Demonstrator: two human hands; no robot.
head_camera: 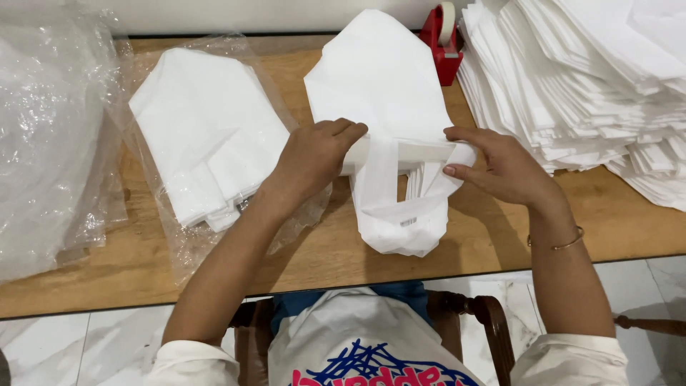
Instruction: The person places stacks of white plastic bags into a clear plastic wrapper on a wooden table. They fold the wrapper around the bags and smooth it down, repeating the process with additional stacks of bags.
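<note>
The white folded bag (382,93) lies flat on the wooden table (486,236), stretched away from the person, with its near end caught between both hands. The left hand (314,157) presses down on the bag's left edge, fingers curled over a white strip (400,151) that runs crosswise to the right hand (500,168). That right hand pinches the strip's other end between thumb and fingertips. Below the strip, nearer the body, the bag's looped handle part (400,221) hangs toward the table edge; whether the strip is a separate band or part of the bag itself is hard to tell from this angle.

Left of the left hand sits a stack of white folded bags in a clear plastic wrapper (207,129), and further left more crumpled clear plastic (43,136). Beyond the right hand, a tall fanned pile of white folded pieces (586,78) fills the corner. Between that pile and the bag's far end stands a red tape dispenser (443,39). A thin bangle (564,243) circles the right wrist.
</note>
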